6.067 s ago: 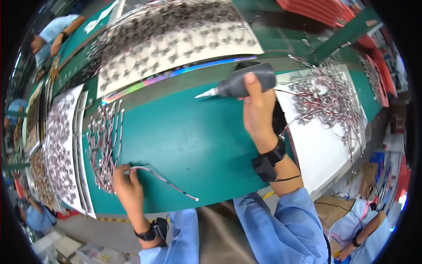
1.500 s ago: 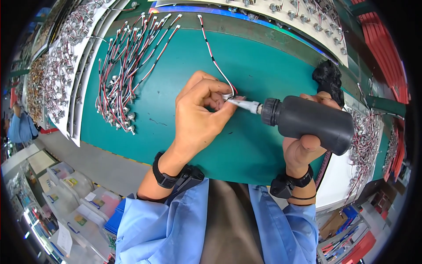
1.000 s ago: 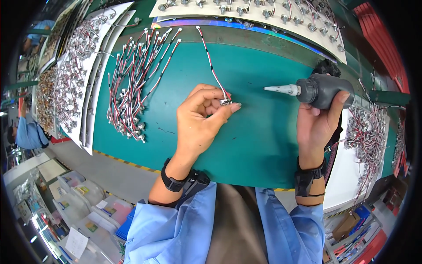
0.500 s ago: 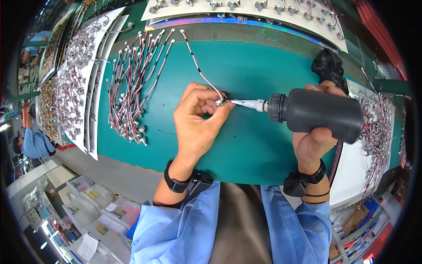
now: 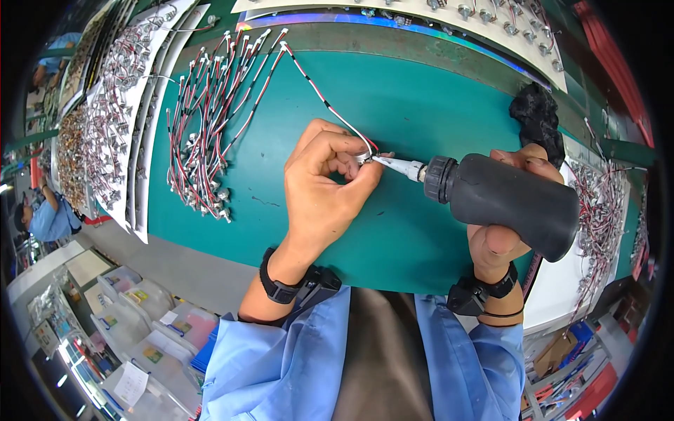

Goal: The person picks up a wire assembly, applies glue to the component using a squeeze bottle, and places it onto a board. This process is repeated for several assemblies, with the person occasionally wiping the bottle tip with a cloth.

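Between the thumb and fingers of my left hand (image 5: 324,184) is pinched a small metal potentiometer (image 5: 364,158), mostly covered by the fingertips. Its red, white and black cable (image 5: 324,102) runs up and left to a white plug near the pile. My right hand (image 5: 500,238) is closed round a black squeeze bottle (image 5: 516,200), tilted with its base lower right. The bottle's whitish nozzle (image 5: 400,165) has its tip at the part in my left fingers; whether it touches is too small to tell.
A bundle of wired potentiometers (image 5: 210,133) lies left on the green mat (image 5: 365,245). A crumpled black cloth (image 5: 537,119) sits at the far right. White boards (image 5: 137,175) with many wired parts flank the mat. Another person in blue (image 5: 53,217) is at the far left.
The bottle's base has swung down, so the bottle tilts more, with its nozzle still at the part. My left hand and the part have shifted slightly right in the picture.
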Tool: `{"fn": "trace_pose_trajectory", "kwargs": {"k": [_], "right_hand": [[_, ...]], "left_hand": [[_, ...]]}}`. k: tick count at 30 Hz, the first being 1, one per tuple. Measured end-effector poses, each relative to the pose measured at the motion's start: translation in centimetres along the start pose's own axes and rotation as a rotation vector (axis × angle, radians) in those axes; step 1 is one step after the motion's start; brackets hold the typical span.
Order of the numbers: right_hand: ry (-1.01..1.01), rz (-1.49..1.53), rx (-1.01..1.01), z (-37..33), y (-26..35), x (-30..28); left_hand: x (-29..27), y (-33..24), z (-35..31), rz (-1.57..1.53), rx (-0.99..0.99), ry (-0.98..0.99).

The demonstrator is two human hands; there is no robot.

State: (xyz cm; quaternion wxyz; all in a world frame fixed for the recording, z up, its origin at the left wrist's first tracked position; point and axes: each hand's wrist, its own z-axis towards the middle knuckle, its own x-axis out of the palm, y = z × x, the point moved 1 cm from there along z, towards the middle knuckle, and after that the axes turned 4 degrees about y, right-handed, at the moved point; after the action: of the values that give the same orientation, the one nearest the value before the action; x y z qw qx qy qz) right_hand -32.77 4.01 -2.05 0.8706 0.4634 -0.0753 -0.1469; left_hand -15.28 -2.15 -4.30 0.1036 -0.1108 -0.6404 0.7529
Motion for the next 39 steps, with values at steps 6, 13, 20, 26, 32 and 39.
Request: {"fn": "trace_pose_trajectory", "kwargs": {"k": [6, 13, 20, 26, 32, 39], "right_hand": [[0.014, -0.013, 0.012, 0.1, 0.1, 0.0], [0.055, -0.048, -0.011, 0.4, 0.2, -0.3], [0.095, -0.035, -0.058, 0.4, 0.2, 0.1], [-0.358, 0.244, 0.225, 1.3, 1.2, 1.7], [-0.434, 0.908, 0.440, 2.4, -1.8, -2.9], [-0.626, 0.900, 0.582, 2.6, -4.0, -3.0]], "left_hand": [[0.0, -0.4, -0.2, 0.002, -0.056, 0.022], [0.1, -0.7, -0.1, 0.022, -0.059, 0.030], [0.3, -0.1, 0.0, 0.030, 0.003, 0.009], [0.1, 0.0, 0.0, 0.094, 0.038, 0.014], [0.1, -0.2, 0.1, 0.136, 0.030, 0.012], [0.1, -0.4, -0.1, -0.058, -0.051, 0.004]]}}
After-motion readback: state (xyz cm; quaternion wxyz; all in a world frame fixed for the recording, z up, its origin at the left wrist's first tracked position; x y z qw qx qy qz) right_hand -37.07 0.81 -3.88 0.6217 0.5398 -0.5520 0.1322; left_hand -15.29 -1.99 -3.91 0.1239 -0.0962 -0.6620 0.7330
